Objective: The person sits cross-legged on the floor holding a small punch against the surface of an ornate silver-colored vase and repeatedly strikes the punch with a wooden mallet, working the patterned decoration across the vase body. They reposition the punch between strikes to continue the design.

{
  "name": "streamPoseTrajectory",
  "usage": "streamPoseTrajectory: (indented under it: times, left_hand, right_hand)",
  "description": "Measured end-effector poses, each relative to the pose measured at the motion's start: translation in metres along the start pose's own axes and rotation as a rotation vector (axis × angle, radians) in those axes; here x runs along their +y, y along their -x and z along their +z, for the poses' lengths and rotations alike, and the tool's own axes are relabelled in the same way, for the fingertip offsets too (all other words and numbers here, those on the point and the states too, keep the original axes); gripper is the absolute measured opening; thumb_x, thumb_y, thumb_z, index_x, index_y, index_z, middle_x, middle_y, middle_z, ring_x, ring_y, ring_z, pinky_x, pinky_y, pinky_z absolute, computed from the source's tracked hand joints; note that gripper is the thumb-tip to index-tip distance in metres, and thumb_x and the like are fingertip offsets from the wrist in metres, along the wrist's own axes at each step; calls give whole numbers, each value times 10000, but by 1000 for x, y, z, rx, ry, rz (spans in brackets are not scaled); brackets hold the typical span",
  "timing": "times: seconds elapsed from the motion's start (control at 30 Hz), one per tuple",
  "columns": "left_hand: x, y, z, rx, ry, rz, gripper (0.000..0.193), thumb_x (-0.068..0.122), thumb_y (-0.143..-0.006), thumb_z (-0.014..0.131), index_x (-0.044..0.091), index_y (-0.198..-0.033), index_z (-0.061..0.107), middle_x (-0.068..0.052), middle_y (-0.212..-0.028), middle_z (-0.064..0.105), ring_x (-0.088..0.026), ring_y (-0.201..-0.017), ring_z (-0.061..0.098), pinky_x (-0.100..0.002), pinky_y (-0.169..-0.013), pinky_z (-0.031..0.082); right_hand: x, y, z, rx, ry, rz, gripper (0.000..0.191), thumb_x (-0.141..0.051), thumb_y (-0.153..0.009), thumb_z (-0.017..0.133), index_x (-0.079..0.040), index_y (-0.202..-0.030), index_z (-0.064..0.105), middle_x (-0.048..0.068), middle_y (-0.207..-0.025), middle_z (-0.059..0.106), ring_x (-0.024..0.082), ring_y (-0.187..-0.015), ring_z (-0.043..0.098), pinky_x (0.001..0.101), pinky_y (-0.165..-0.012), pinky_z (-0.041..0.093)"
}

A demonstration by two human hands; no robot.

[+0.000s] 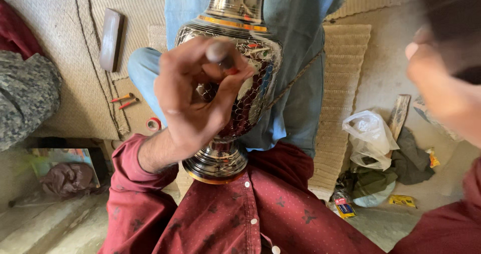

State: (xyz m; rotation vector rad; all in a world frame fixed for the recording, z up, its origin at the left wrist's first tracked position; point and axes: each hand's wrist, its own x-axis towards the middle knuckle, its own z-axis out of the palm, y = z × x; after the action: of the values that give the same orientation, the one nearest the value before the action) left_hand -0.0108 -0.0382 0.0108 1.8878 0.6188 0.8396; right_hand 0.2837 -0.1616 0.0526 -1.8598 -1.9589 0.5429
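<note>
Floor setting: woven mat (pixel 90 58) upper left, pale concrete at right. Dark block (pixel 110 39) and two red-tipped tools (pixel 125 100) lie on the mat; white bag (pixel 369 136) sits mid-right amid clutter. Vase (pixel 235 83) at centre frame, lying on the lap: shiny silver metal, net-like engraving, gold bands, coloured patches. Left hand (pixel 193 96) fingers clamped on a small tool (pixel 220 53) against the vase. Right hand (pixel 441 83) blurred at right edge, fingers unclear.
</note>
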Motion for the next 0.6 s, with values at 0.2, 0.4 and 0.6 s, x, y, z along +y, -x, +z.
streamPoseTrajectory:
  times: [0.2,0.4,0.6]
  left_hand:
    - [8,-27,-10,-216,-255,62,426,-84,-982,765,24,-1338,557,-61,-1088,714,-125,-923,744,-254,-759,604]
    - [15,-57,-12,-488,-257,128,492,-59,-958,738,129,-1377,560,-3,-1114,736,-174,-957,759,-313,-729,583]
    - [16,-71,-11,-689,-240,75,544,61,-898,785,135,-1399,587,-14,-1132,756,-252,-945,751,-403,-637,524]
  right_hand:
    - [5,6,6,10,-13,29,769,123,-755,766,50,-1481,524,242,-1018,624,320,-835,632,397,-731,512]
    - [6,29,27,119,-18,63,717,129,-782,765,67,-1451,514,273,-1054,643,344,-872,670,405,-764,539]
    - [0,58,77,368,-539,344,737,40,-800,748,7,-1436,377,133,-928,648,190,-762,652,317,-728,550]
